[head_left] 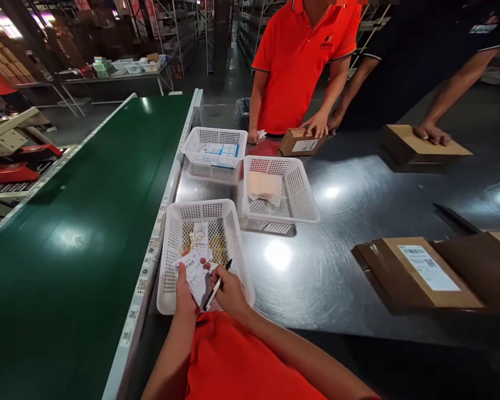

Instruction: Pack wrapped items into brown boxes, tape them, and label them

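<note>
My left hand (186, 289) holds a white printed slip (195, 276) with a barcode, thumb on its left edge. In my right hand (229, 289) is a black-and-white pen (215, 289), slanting down to the left across the slip's right side. Those fingers also touch the paper's right edge. Both hands are above the near end of a white perforated basket (245, 283). Inside that basket lie yellow rubber bands (218, 244) and another paper slip (200, 233).
A green conveyor belt (87, 211) runs along the left. Two more baskets, one with blue-and-white packs (220, 150) and one with a beige bundle (263, 186), stand farther off. Cardboard boxes (408, 139) lie on the metal table (316, 266); two co-workers stand opposite, hands on boxes.
</note>
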### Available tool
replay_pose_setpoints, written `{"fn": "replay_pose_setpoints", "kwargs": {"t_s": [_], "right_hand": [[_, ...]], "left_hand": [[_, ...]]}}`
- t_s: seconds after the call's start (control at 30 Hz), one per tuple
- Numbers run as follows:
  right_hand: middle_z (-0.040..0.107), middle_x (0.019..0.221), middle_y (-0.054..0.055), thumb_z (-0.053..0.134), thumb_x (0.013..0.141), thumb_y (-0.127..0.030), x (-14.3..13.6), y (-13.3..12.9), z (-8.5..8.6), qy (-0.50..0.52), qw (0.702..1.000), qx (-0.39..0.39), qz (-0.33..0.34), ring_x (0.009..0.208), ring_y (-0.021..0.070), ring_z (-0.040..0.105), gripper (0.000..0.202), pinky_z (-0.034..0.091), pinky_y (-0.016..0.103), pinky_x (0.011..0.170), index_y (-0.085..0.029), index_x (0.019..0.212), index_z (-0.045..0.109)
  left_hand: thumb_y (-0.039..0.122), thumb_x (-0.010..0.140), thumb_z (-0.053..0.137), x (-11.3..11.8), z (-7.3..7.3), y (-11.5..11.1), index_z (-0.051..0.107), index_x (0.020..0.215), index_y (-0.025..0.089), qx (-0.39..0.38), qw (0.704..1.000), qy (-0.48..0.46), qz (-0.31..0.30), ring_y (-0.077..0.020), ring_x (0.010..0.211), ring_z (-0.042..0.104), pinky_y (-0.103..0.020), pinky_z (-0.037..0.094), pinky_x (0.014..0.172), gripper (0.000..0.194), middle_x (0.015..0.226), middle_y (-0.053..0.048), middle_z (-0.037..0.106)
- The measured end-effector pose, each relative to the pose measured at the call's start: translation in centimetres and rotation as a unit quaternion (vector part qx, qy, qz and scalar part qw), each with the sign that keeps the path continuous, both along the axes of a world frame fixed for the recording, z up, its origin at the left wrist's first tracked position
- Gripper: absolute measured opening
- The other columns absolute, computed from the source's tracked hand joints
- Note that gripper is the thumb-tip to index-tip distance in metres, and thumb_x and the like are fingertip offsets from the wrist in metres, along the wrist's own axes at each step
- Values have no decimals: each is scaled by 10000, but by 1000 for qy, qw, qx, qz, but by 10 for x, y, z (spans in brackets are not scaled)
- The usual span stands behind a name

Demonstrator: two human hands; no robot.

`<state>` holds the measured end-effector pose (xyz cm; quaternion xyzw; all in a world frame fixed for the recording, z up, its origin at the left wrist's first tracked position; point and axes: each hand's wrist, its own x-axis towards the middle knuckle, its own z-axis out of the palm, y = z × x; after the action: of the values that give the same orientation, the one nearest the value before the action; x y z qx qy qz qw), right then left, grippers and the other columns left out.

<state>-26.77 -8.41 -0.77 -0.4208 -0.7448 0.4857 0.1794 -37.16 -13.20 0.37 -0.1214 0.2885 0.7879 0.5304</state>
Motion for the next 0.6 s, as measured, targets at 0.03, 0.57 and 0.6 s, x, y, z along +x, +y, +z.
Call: {"fn": "replay_pose_setpoints", "kwargs": {"t_s": [0.03, 0.57, 0.6], "right_hand": [[569, 655, -28, 471, 711, -142, 0, 0, 1, -2, 1000, 0, -2, 599, 127, 495, 75, 317, 214, 559, -214, 722, 455], [660, 705, 3, 577, 717, -206, -10, -3, -22, 26, 997, -9, -67, 628, 140, 552, 50, 349, 213, 540, -195, 765, 568], [658, 697, 5, 579, 722, -221, -11, -3, -25, 38, 996, -11, -77, 626, 143, 554, 49, 356, 216, 537, -195, 761, 567]], "left_hand": [[433, 944, 415, 0, 1, 1, 409, 1407, 354, 0, 1000, -2, -1, -197, 740, 647, -386, 558, 716, 469, 880, -60, 642], [332, 766, 697, -23, -67, -8, 697, 1073, 451, 25, 993, 48, -106, -264, 1056, 671, -439, 503, 990, 330, 1067, -9, 742], [270, 746, 708, -25, -65, -8, 699, 1055, 469, 15, 991, 68, -115, -263, 1084, 660, -426, 495, 1004, 367, 1071, 11, 741]]}}
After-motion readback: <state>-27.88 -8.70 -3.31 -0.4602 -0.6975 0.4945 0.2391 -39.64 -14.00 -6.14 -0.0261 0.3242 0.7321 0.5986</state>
